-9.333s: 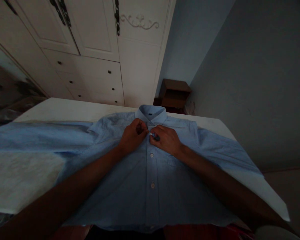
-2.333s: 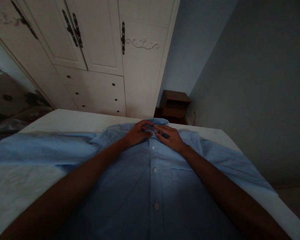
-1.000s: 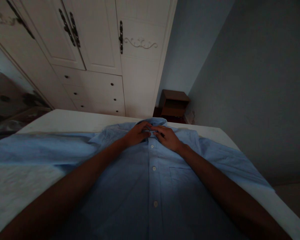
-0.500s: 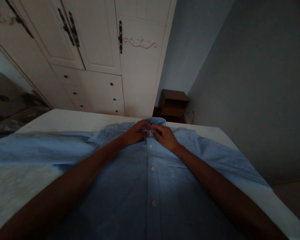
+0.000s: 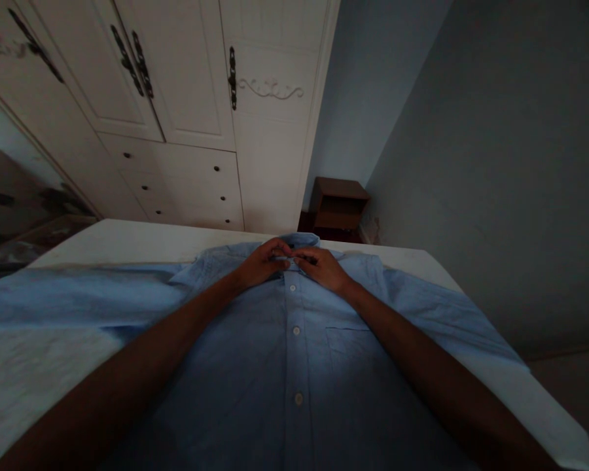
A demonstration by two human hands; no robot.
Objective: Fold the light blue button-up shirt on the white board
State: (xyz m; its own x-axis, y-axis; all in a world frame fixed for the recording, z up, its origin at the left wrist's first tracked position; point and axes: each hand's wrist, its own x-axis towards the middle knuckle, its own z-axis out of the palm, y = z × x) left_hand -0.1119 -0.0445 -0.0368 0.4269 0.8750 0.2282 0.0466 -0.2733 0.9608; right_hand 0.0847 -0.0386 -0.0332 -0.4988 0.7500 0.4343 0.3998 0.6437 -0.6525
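A light blue button-up shirt (image 5: 255,366) lies spread on its back, front side up, its sleeves stretched out to both sides. At the top of its button placket, just below the collar (image 5: 302,239), my two hands meet. My left hand (image 5: 267,260) pinches the shirt's fabric between thumb and fingers. From the other side my right hand (image 5: 319,265) pinches the same spot, fingertips almost touching the left ones. The fingers partly hide the top button area. Below them, several white buttons (image 5: 296,331) run down the front, and a chest pocket (image 5: 348,347) sits on the right.
Under the shirt is a white table (image 5: 142,237). Behind it stands a cream wardrobe (image 5: 269,157) with dark handles and small drawer knobs. A brown nightstand (image 5: 341,190) is in the far corner beside the grey wall (image 5: 510,163).
Both hands stay at the collar, the fingertips drawn slightly closer together. The whole view has shifted a little; the shirt lies as before.
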